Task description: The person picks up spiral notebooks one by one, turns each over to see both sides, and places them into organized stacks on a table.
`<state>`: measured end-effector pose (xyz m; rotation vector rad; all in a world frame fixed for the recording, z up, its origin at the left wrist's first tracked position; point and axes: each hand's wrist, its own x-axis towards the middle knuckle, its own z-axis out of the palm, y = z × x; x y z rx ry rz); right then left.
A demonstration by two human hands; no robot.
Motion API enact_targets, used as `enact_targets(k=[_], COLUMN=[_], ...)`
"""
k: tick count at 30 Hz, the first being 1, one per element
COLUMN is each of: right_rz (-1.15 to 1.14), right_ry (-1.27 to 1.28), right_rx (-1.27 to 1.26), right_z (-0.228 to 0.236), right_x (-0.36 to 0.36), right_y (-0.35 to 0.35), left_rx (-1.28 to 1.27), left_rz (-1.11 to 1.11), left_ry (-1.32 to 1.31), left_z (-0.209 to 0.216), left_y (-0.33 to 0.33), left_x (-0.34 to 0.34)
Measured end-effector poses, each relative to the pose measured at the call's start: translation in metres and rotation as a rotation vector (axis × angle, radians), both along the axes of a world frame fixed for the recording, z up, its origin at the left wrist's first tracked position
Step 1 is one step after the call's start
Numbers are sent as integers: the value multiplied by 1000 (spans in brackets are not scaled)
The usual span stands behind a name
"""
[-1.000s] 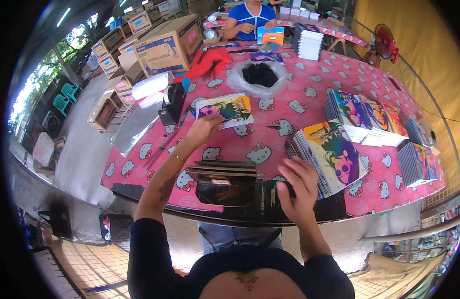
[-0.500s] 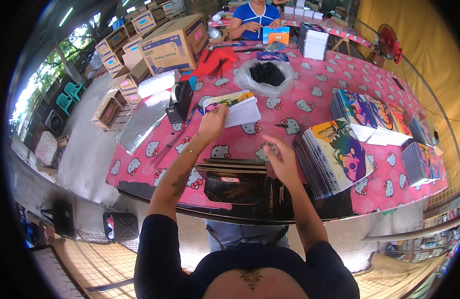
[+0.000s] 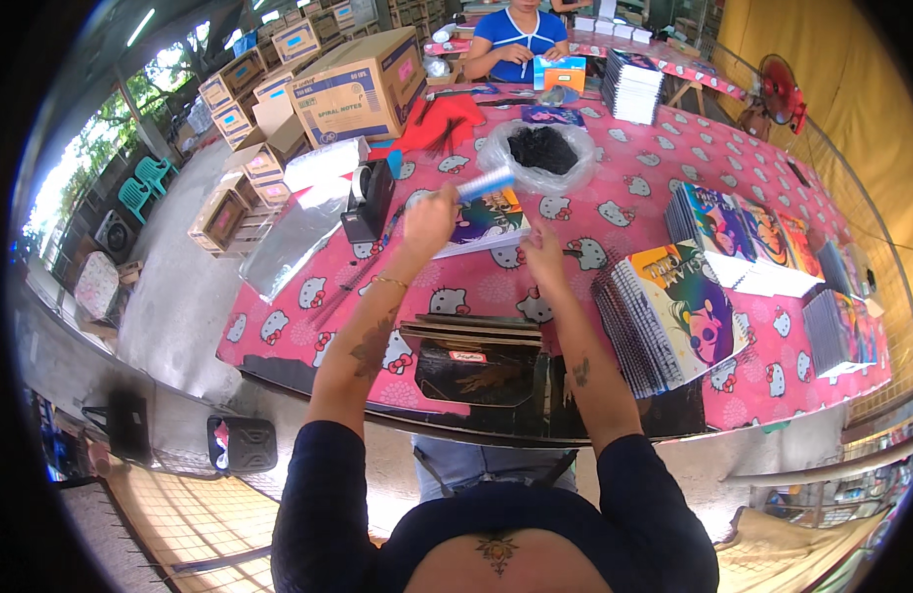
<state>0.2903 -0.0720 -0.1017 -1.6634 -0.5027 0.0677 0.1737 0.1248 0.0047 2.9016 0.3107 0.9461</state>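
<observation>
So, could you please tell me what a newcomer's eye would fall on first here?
Most likely the bright pink tablecloth, printed with white cats, spread across the middle of the view. Next, perhaps, the colourful notebook between the person's left hand and right hand, near the table's centre. A large cardboard box at upper left and a red fan at upper right also stand out.

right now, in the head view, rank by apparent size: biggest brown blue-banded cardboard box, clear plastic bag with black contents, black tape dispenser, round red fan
1. Cardboard box
2. Plastic bag
3. Tape dispenser and fan: look too alike to rank
</observation>
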Motion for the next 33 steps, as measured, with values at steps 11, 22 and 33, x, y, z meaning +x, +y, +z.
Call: enact_targets(k=[11, 22, 33], right_rz=[324, 313, 318], right_ry=[93, -51, 51], right_rx=[299, 67, 243], right_z=[77, 59, 33], right_x=[-153, -175, -183], right_y=[-140, -128, -104], left_rx=[109, 265, -1049], left_rz=[-695, -575, -167], left_ry=[-90, 23, -496], left_z=[125, 103, -80], left_y=[-108, -109, -106], left_x=[-128, -155, -201])
